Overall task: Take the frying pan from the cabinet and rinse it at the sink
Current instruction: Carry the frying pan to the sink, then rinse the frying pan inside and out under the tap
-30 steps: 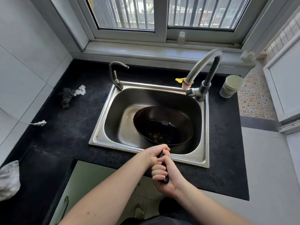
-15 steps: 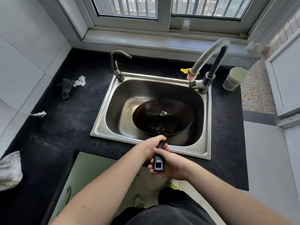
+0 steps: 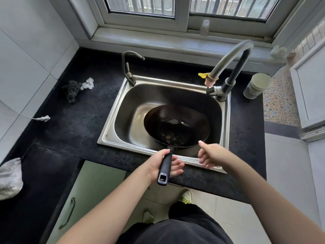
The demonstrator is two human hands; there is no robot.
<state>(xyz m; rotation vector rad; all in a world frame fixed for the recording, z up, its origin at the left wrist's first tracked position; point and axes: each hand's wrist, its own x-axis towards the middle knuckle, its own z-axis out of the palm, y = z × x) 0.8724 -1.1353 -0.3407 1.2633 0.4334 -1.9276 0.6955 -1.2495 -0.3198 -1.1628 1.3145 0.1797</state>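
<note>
**Pan in the basin, tap not yet running**

The frying pan (image 3: 176, 126) sits low in the steel sink (image 3: 112, 128) at centre frame, bowl up, placed to catch water from the tall faucet (image 3: 228, 59) at upper right. The left hand (image 3: 162, 164) wraps its handle (image 3: 165, 169) from beneath, fingers curled round it, steadying the pan over the front rim. The right hand (image 3: 211, 154) hovers free just beside the pan, fingers loose and holding nothing, pointing up-frame; likely bound for the faucet lever.
</note>
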